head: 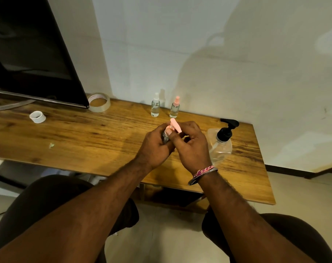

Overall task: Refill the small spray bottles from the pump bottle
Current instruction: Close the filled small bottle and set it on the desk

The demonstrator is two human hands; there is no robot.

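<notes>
My left hand (155,147) grips the body of a small spray bottle (165,138) above the wooden table (85,137). My right hand (191,147) pinches its pink spray top (174,125) with thumb and fingers; the bottle's body is mostly hidden by my fingers. A clear pump bottle with a black pump (223,141) stands just right of my right hand. Two more small spray bottles stand by the wall: one with a white top (155,106) and one with a pink top (175,108).
A roll of clear tape (99,102) and a small white ring (37,116) lie at the left of the table. A dark monitor (32,54) on a stand fills the back left. The table's right end (263,168) borders tiled floor. My knees are below the front edge.
</notes>
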